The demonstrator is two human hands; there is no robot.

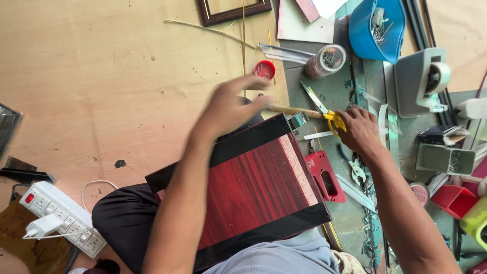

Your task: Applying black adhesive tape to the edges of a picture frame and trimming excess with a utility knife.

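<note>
The right hand rests closed over the yellow-handled scissors on the cluttered green surface. The left hand, blurred, fingers spread wide, hovers above the red-and-black striped wooden panel across the lap.

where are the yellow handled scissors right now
In the head view, right of centre: the scissors lie on the grey-green work surface, handles under the right hand, just beyond the red board.

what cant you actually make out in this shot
- Left hand, head view: motion blur smears the fingers, so its grip is unclear.
- Right hand: fingertips hidden on the yellow-handled scissors.
- Blue bowl: contents too small to identify.
- Dark picture frame: cut off by the top edge.
</note>
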